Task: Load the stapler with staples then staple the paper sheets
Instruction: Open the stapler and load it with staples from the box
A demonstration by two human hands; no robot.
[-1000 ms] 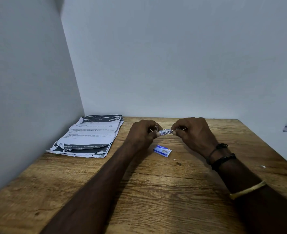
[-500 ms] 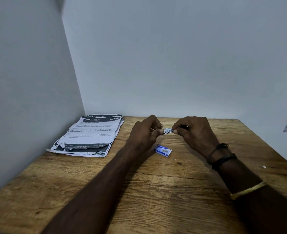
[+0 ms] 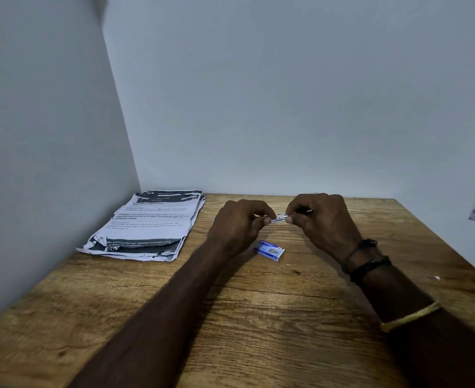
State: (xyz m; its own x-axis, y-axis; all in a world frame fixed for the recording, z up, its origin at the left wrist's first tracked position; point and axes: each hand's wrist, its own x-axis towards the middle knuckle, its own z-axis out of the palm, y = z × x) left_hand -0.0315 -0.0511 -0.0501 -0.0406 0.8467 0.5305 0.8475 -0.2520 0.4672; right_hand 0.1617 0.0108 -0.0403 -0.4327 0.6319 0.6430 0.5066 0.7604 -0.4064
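The table (image 3: 258, 317) is warm brown wood with darker streaked grain and a few paler, yellowish patches. At ten o'clock on it, the paper sheets (image 3: 149, 222) are white with black printed lines of text and broad black bands across top and bottom. Near the centre, the small staple box (image 3: 270, 250) is blue and white. The strip (image 3: 279, 218) above it shines silvery grey. At four o'clock, dark black bands (image 3: 366, 261) and a golden-yellow bangle (image 3: 409, 316) ring one wrist. The walls (image 3: 286, 93) are plain pale grey-blue.
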